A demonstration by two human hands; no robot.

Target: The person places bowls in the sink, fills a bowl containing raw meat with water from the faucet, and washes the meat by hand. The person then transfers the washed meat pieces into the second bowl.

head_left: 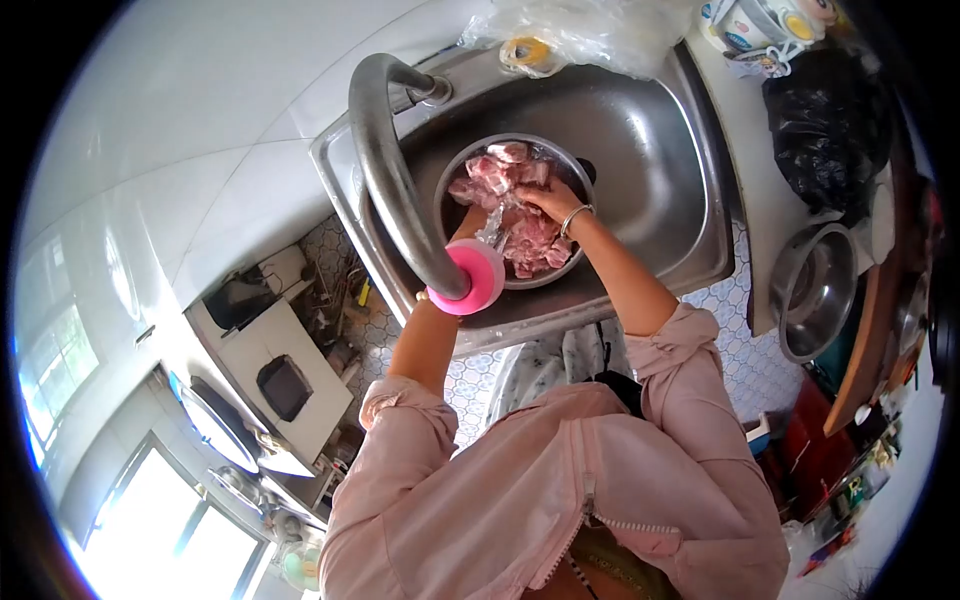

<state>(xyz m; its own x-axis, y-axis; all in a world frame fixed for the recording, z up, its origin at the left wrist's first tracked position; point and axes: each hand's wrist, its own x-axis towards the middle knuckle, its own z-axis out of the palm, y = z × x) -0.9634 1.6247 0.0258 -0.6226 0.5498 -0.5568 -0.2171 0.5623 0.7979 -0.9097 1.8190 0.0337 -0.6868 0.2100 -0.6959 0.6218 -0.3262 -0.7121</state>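
Chunks of raw meat [532,243] fill a round metal bowl [447,193] standing in the steel sink. Water [494,226] falls onto them from a curved tap [372,130] with a pink nozzle [483,276]. My right hand [556,201], with a bracelet at the wrist, reaches in over the bowl's right side, its fingers curled onto the meat. From the left, my left hand [476,224] is inside the bowl among the pieces. The nozzle and the water hide much of it, so its fingers do not show clearly.
Clear plastic bags [590,35] and a roll of tape [526,52] lie at the sink's back edge. On the right are a black plastic bag [828,130] and another metal bowl [815,290]. The sink's right side [645,150] extends beyond the bowl.
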